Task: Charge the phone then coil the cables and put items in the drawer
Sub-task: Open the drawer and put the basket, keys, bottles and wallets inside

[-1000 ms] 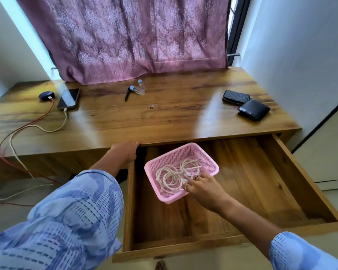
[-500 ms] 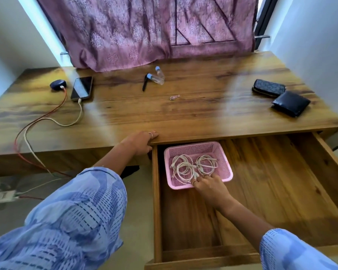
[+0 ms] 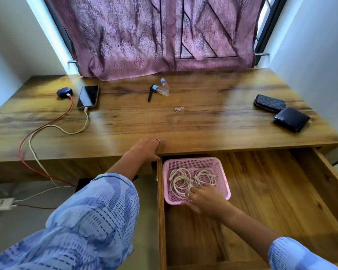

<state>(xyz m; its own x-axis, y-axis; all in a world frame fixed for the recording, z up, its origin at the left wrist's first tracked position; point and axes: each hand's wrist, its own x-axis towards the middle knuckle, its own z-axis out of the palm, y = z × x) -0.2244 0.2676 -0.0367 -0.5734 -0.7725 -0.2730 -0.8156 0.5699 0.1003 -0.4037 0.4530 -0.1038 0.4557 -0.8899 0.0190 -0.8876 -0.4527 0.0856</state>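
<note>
The right hand [image 3: 207, 197] gripped the near rim of the pink perforated plastic basket [image 3: 220, 168], which held coiled white cables [image 3: 183, 180] in the open wooden drawer's [image 3: 281, 191] back-left corner. The left hand [image 3: 147, 149] curled over the wooden desk's [image 3: 203, 123] front edge.

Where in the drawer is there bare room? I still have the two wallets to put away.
The drawer floor right of the pink basket is bare to the right wall, and in front of the basket too, past the right hand. The back left corner is crowded: the basket holds coiled cables. The wallets lie on the desk.
</note>
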